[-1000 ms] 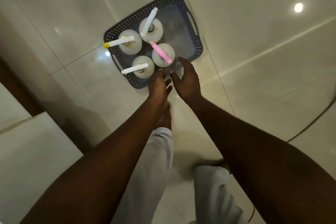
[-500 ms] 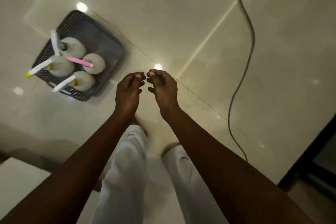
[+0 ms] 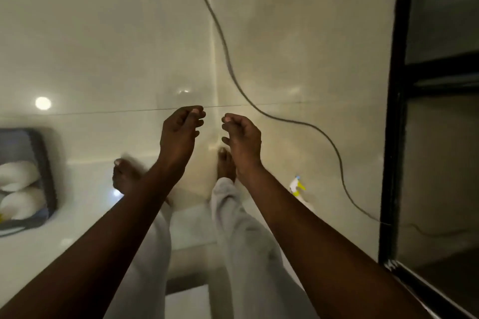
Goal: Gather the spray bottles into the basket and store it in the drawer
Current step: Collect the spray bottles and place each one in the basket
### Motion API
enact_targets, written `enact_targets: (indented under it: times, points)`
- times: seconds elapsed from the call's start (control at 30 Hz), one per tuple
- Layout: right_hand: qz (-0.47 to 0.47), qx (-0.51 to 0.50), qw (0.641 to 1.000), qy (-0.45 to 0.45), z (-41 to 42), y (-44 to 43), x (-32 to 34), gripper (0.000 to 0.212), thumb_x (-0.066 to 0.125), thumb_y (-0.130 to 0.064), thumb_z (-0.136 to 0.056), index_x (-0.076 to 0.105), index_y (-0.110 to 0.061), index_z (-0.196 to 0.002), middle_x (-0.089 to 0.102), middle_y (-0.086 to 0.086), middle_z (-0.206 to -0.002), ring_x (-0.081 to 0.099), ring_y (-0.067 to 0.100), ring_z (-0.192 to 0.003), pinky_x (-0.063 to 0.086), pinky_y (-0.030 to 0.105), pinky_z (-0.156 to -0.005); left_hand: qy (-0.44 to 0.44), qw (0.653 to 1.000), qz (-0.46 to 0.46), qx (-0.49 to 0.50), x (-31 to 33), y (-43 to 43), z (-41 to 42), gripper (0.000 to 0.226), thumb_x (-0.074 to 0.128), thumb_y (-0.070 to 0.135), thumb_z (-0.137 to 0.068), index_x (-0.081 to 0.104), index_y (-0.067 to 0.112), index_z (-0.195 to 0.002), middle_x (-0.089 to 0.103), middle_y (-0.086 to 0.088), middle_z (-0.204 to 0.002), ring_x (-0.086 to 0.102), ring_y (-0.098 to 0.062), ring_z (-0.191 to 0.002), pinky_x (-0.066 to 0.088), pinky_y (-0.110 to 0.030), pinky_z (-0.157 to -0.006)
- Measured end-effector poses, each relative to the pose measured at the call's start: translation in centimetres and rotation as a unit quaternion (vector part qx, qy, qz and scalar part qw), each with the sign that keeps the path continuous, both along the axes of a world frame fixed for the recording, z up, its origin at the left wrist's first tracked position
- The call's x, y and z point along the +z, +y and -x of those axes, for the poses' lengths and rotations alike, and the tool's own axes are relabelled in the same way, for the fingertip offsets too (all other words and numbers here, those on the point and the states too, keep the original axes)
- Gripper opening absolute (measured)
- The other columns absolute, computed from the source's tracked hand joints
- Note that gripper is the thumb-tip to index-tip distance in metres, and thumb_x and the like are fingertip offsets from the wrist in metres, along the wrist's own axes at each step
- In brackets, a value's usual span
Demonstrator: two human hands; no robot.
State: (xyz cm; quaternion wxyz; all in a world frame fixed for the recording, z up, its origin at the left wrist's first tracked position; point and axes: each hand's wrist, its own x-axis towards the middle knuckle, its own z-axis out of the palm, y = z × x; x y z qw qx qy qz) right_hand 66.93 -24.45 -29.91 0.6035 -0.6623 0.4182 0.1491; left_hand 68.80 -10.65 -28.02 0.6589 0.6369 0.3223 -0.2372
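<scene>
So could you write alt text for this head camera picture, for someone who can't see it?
Looking down, a person's left hand and right hand hang empty, fingers loosely curled, above a glossy tiled floor. A dark basket holding white bottles sits at the left edge, another spray bottle lies by the right forearm, and a dark cable snakes across the floor.

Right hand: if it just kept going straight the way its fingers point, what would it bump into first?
The right hand is empty, fingers curled, pointing forward and down. Nothing sits in that line but bare floor tile. The dark cable lies just right of the line, so it might brush that; depth is hard to judge.
</scene>
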Motion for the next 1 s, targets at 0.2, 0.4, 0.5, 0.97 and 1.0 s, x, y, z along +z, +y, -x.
enact_targets:
  times: [0.2,0.4,0.5,0.97,1.0]
  points:
    - [0.047,-0.153,0.987,0.013,5.3,-10.3,-0.9,0.018,0.069,-0.015,-0.1,0.076,-0.008,-0.116,0.077,-0.002,-0.11,0.072,0.015,-0.106,0.061,0.05,-0.097,-0.001,0.986,-0.001,-0.165,0.4,-10.2,-0.6,0.02,0.056,0.031,-0.106,0.075,0.029,-0.107,0.079,0.004,-0.11,0.073,-0.019,-0.108,0.056,-0.048,-0.1]
    - [0.063,-0.256,0.963,0.054,13.0,-17.6,-4.4,0.015,0.07,-0.015,-0.099,0.074,-0.024,-0.111,0.075,-0.004,-0.114,0.07,0.015,-0.108,0.059,0.052,-0.099,0.021,0.948,-0.026,-0.317,-2.0,-18.1,1.7,0.024,0.056,0.032,-0.105,0.076,0.021,-0.114,0.077,0.003,-0.111,0.073,-0.02,-0.106,0.056,-0.047,-0.098]
    - [0.086,-0.262,0.958,0.085,16.7,-21.2,-6.5,0.016,0.072,-0.015,-0.098,0.072,-0.029,-0.107,0.075,0.002,-0.12,0.07,0.025,-0.118,0.055,0.056,-0.105,0.045,0.93,-0.041,-0.362,-4.0,-21.4,3.4,0.023,0.057,0.029,-0.104,0.076,0.02,-0.115,0.077,0.002,-0.11,0.072,-0.02,-0.106,0.056,-0.047,-0.1]
    - [0.176,-0.041,0.922,0.342,31.9,-36.7,-16.3,0.077,0.09,-0.029,-0.08,0.056,-0.016,-0.147,0.056,0.01,-0.148,0.056,0.031,-0.137,0.048,0.038,-0.106,0.176,0.855,-0.082,-0.481,-14.4,-35.1,14.0,0.024,0.063,0.025,-0.102,0.075,0.009,-0.116,0.077,-0.013,-0.115,0.071,-0.034,-0.109,0.055,-0.044,-0.104]
    - [0.18,-0.023,0.921,0.346,32.3,-37.1,-17.1,0.08,0.091,-0.03,-0.079,0.054,-0.016,-0.149,0.055,0.01,-0.149,0.054,0.031,-0.139,0.047,0.039,-0.108,0.179,0.851,-0.081,-0.486,-15.0,-35.6,14.4,0.025,0.062,0.026,-0.102,0.075,0.01,-0.118,0.076,-0.014,-0.117,0.07,-0.035,-0.112,0.054,-0.047,-0.105]
